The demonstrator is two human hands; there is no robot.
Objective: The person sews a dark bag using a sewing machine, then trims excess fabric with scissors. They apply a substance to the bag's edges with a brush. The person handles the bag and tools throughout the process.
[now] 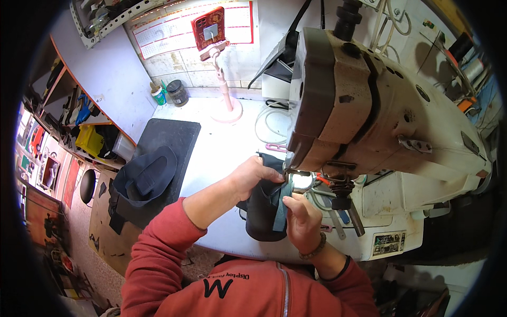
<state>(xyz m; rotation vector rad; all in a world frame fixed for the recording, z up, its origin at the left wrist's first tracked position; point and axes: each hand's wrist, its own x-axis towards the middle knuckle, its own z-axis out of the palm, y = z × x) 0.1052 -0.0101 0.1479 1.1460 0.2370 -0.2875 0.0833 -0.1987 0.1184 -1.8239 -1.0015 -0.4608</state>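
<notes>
A black shoe upper-like leather piece hangs below the head of a large sewing machine. My left hand is closed on its upper part, the thumb pressing close to the needle area. Along the piece's right side runs a narrow dark grey-green strip. My right hand pinches the edge of this strip, fingers curled, just below the presser foot. The machine's lamp shines brightly right beside the work. The stitching point itself is partly hidden by my fingers and the machine.
Left on the table, a black mat bears another curved black leather piece. A red-cased phone stands on a pink holder at the back, near a dark jar. Scissors-like tools and a metal ruler lie right.
</notes>
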